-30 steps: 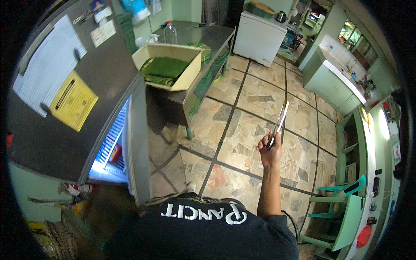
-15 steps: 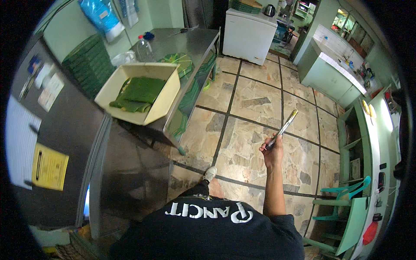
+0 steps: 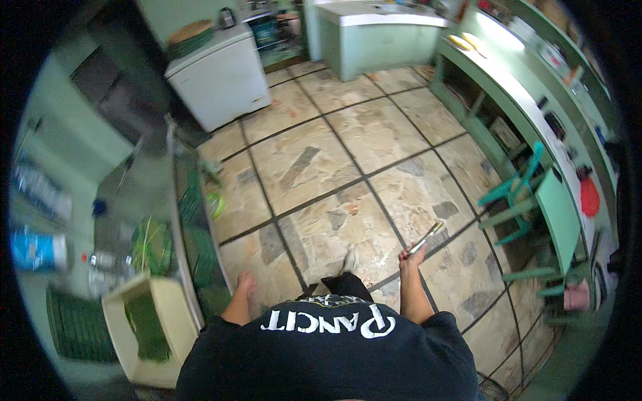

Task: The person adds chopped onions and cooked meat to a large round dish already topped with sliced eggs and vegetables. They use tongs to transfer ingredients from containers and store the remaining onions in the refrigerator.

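My right hand point(image 3: 408, 258) is closed around slim silver metal tongs point(image 3: 425, 239), held out over the tiled floor to the right of my body. The far tips of the tongs look yellowish. On the left, my left hand point(image 3: 247, 284) hangs low beside the steel table, smeared by motion, and nothing shows in it. A cream plastic basin point(image 3: 175, 321) stands at the near end of that table, with green banana leaves point(image 3: 148, 327) lying inside.
The steel table point(image 3: 124, 200) runs along the left, bearing a clear bottle point(image 3: 110, 259) and a green leafy bundle point(image 3: 152, 244). A white chest freezer point(image 3: 217, 80) stands far left. On the right are a green counter point(image 3: 461, 100) and a teal plastic chair point(image 3: 518, 190).
My view has swung right, so the table and basin now sit farther left and lower. The tongs have dropped nearer my body. My left hand has come into view.
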Demonstrator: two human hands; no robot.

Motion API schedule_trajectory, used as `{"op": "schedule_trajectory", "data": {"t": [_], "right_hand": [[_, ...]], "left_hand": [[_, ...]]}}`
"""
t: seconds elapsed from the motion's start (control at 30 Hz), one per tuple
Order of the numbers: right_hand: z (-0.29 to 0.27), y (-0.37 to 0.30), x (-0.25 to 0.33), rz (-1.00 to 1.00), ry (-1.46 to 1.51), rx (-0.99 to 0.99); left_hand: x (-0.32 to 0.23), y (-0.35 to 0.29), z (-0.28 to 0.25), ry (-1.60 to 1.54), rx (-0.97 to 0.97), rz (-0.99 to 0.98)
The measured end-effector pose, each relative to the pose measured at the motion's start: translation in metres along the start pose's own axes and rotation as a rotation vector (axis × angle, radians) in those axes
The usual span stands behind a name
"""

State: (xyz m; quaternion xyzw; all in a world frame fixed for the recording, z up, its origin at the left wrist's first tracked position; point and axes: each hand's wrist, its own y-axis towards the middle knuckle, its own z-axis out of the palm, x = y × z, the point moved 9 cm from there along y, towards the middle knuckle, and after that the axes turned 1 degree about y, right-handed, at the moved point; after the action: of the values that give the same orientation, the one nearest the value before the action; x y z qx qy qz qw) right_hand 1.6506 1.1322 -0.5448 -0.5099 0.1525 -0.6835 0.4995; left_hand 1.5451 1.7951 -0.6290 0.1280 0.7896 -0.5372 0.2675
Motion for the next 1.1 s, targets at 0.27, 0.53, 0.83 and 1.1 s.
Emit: {"op": "schedule_trajectory", "data": {"t": [0.27, 0.53, 0.83, 1.1], "right_hand": [[-0.208, 0.159, 0.11, -0.089, -0.475, -0.642], [-0.017, 0.3, 0.21, -0.279, -0.61, -0.638], [0.331, 0.502, 0.316, -0.224, -0.565, -0.377], [0.437, 0.632, 0.418, -0.263, -0.39, -0.554]], "left_hand": [[-0.348, 0.096, 0.322, 0.297, 0.315, 0.45], [-0.376, 0.155, 0.46, 0.587, 0.637, 0.158], [-0.531, 0.248, 0.523, 0.634, 0.376, -0.051], [-0.853, 0.37, 0.746, 0.299, 0.287, 0.125]]}}
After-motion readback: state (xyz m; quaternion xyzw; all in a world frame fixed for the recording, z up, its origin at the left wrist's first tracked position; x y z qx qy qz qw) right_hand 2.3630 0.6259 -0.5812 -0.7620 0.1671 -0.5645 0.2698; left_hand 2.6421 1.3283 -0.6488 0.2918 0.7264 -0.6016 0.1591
